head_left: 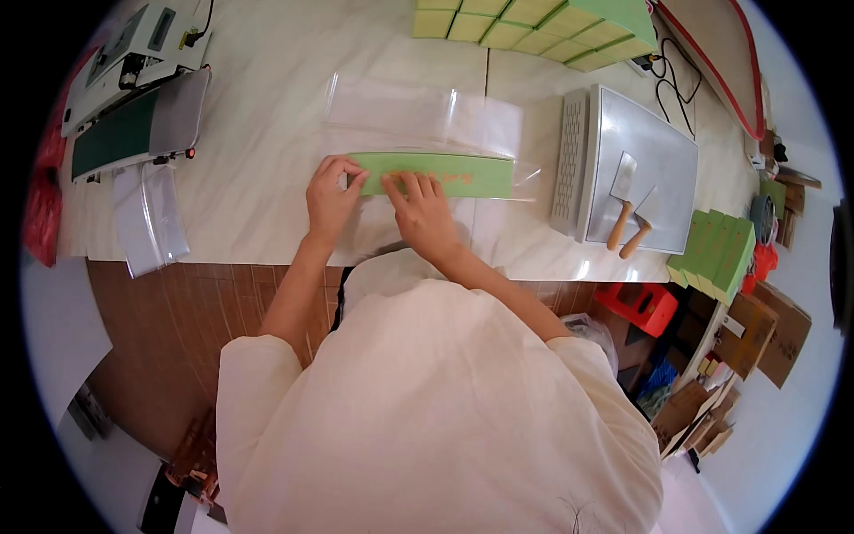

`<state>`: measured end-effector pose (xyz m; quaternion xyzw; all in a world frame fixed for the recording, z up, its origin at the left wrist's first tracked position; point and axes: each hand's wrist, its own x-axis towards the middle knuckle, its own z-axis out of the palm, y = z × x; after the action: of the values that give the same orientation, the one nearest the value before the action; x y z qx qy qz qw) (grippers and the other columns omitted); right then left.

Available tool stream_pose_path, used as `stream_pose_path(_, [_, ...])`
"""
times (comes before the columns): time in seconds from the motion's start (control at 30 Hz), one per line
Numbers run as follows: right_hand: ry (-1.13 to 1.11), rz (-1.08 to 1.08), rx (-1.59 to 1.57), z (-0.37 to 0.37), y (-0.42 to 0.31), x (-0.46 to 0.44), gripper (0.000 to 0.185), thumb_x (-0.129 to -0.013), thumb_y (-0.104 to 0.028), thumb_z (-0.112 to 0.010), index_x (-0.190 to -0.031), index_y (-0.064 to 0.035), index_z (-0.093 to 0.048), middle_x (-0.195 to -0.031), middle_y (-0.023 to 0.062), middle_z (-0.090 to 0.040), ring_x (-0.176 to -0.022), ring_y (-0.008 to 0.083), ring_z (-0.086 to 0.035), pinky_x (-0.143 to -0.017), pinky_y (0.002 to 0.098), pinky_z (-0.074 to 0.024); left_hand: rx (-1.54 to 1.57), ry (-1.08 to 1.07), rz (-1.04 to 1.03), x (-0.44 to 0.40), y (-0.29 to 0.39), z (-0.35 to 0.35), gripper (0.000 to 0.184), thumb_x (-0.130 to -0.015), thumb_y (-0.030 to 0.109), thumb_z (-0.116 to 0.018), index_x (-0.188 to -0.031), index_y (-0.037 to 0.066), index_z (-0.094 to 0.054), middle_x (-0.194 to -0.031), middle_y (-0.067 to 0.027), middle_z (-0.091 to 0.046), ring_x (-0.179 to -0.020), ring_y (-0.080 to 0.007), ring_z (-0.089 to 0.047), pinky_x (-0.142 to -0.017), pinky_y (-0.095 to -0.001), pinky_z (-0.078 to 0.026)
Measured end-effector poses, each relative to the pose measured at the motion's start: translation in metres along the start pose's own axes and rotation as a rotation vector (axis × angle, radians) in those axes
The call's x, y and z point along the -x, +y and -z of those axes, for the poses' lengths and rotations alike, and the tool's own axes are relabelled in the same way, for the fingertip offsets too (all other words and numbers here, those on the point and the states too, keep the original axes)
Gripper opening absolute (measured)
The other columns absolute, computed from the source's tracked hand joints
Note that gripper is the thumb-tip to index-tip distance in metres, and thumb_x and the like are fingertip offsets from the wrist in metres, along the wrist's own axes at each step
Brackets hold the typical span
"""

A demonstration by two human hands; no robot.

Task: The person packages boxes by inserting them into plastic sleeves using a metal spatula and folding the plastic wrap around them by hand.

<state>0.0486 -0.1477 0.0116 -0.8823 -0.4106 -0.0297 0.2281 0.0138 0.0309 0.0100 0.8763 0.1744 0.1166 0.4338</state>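
Note:
A long flat green box (485, 176) with orange lettering lies crosswise on the table in front of me. Clear plastic film sticks out past its right end, so it seems to sit in a clear plastic sleeve (527, 182). My left hand (331, 198) is closed around the box's left end, thumb and fingers at its corner; whether it also pinches film cannot be made out. The fingers of my right hand (422, 212) rest apart on the box's top, left of the middle, partly covering the lettering. Just beyond the box, more clear plastic sleeves (409, 111) lie flat.
Stacked green boxes (534, 31) stand at the back. To the right, a metal-topped unit (645, 147) carries two wooden-handled scrapers (620, 225). More green boxes (716, 254) stand at the right edge. At left are a machine with a green belt (116, 133) and plastic sleeves (151, 218).

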Motion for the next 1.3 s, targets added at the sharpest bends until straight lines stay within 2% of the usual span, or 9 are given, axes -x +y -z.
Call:
stream_pose_path(0.13, [-0.052, -0.008, 0.071, -0.004, 0.002, -0.003, 0.054, -0.080, -0.006, -0.055, -0.133, -0.0006, -0.048, -0.110, 0.0136, -0.051, -0.102, 0.0292, -0.051, -0.092, 0.0410, -0.0419, 0.019, 0.006, -0.037, -0.003, -0.012, 0.000, 0.015, -0.078, 0.006, -0.075, -0.084, 0.002, -0.062, -0.095, -0.0085, -0.065, -0.083, -0.0228, -0.063, -0.076, -0.0318, -0.049])
stream_pose_path(0.23, [-0.065, -0.014, 0.077, -0.007, 0.006, -0.007, 0.052, -0.081, -0.006, -0.054, -0.132, 0.0012, -0.049, -0.109, 0.0130, -0.051, -0.100, 0.0282, -0.051, -0.091, 0.0399, -0.0423, -0.038, 0.185, -0.078, -0.003, -0.049, 0.009, 0.012, -0.082, 0.007, -0.072, -0.087, 0.002, -0.063, -0.094, -0.0080, -0.065, -0.082, -0.0208, -0.062, -0.076, -0.0321, -0.049])
stream_pose_path(0.3, [-0.064, -0.017, 0.068, -0.006, 0.005, -0.009, 0.051, -0.082, -0.006, -0.054, -0.132, 0.0014, -0.049, -0.107, 0.0127, -0.051, -0.099, 0.0277, -0.051, -0.090, 0.0397, -0.0424, 0.001, 0.156, 0.243, 0.002, -0.081, 0.023, 0.013, -0.094, 0.016, -0.062, -0.095, 0.003, -0.064, -0.098, -0.0062, -0.067, -0.086, -0.0165, -0.063, -0.080, -0.0312, -0.048])
stream_pose_path(0.33, [-0.068, -0.027, 0.060, -0.006, 0.005, -0.010, 0.050, -0.083, -0.006, -0.054, -0.132, 0.0017, -0.049, -0.105, 0.0124, -0.051, -0.097, 0.0272, -0.051, -0.090, 0.0395, -0.0425, -0.003, 0.160, 0.243, 0.003, -0.090, 0.032, 0.013, -0.094, 0.016, -0.062, -0.095, 0.003, -0.064, -0.098, -0.0062, -0.067, -0.086, -0.0165, -0.063, -0.080, -0.0312, -0.048])
stream_pose_path(0.43, [-0.082, -0.029, 0.078, -0.004, 0.004, -0.010, 0.047, -0.085, -0.007, -0.054, -0.131, 0.0016, -0.051, -0.101, 0.0116, -0.052, -0.094, 0.0266, -0.051, -0.088, 0.0388, -0.0427, 0.375, 0.047, 0.611, 0.007, -0.096, 0.049, 0.040, -0.105, 0.032, -0.039, -0.109, 0.002, -0.065, -0.105, -0.0065, -0.069, -0.093, -0.0162, -0.064, -0.086, -0.0303, -0.046])
stream_pose_path(0.53, [-0.042, -0.021, 0.062, -0.004, 0.004, -0.011, 0.044, -0.086, -0.008, -0.054, -0.129, 0.0015, -0.052, -0.100, 0.0116, -0.052, -0.093, 0.0268, -0.051, -0.087, 0.0387, -0.0429, 0.727, -0.112, 0.649, 0.004, -0.081, 0.048, 0.042, -0.105, 0.035, -0.040, -0.114, 0.002, -0.065, -0.104, -0.0063, -0.069, -0.094, -0.0154, -0.064, -0.086, -0.0289, -0.045])
stream_pose_path(0.63, [-0.049, -0.033, 0.046, 0.000, 0.003, -0.013, 0.044, -0.087, -0.009, -0.055, -0.129, 0.0016, -0.053, -0.100, 0.0121, -0.053, -0.094, 0.0273, -0.052, -0.087, 0.0388, -0.0429, 0.743, -0.314, 0.721, -0.010, -0.044, 0.042, 0.039, -0.101, 0.033, -0.050, -0.118, 0.001, -0.064, -0.104, -0.0071, -0.069, -0.092, -0.0146, -0.063, -0.085, -0.0290, -0.045])
stream_pose_path(0.83, [-0.022, -0.036, -0.010, -0.006, 0.006, -0.009, 0.048, -0.083, -0.007, -0.053, -0.130, 0.0030, -0.051, -0.103, 0.0145, -0.054, -0.099, 0.0300, -0.052, -0.089, 0.0409, -0.0415, 0.404, -0.314, 0.558, -0.015, -0.041, 0.023, 0.033, -0.090, 0.025, -0.070, -0.110, -0.001, -0.066, -0.097, -0.0069, -0.069, -0.088, -0.0138, -0.062, -0.080, -0.0274, -0.049])
stream_pose_path(1.3, [-0.044, -0.090, 0.173, -0.005, -0.002, -0.007, 0.051, -0.081, -0.014, -0.056, -0.129, 0.0032, -0.050, -0.102, 0.0121, -0.054, -0.100, 0.0267, -0.051, -0.089, 0.0390, -0.0400, 0.391, -0.338, 0.553, -0.020, -0.057, 0.025, 0.029, -0.094, 0.028, -0.066, -0.103, 0.000, -0.067, -0.082, 0.0001, -0.062, -0.076, -0.0086, -0.054, -0.077, -0.0234, -0.046])
